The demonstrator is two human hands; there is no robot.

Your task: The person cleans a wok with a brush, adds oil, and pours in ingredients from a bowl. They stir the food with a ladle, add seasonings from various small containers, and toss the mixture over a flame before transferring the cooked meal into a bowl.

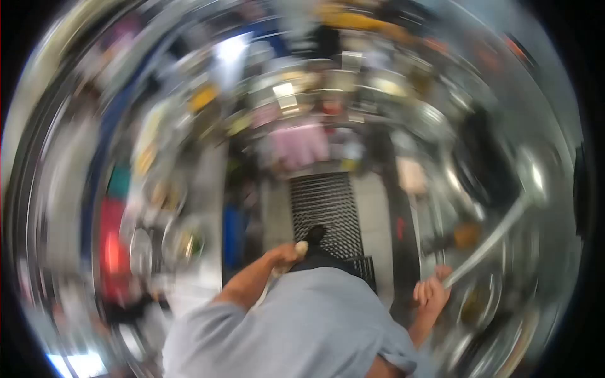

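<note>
Your right hand (pixel 432 292), fingers curled closed, grips the handle of a long metal ladle (pixel 489 240), its bowl beyond that hand, farther right. Your left hand (pixel 283 254), closed, holds a pale item (pixel 302 248), too blurred to identify.

Pink cloth (pixel 299 145); shirt (pixel 315 321) grey-blue (floor mat (pixel 324 211) black, perforated)

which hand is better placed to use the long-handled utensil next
Right, I'd say: the right hand grips the long-handled utensil, while the left hand is well away from it, closed around a blurred pale thing.
</note>
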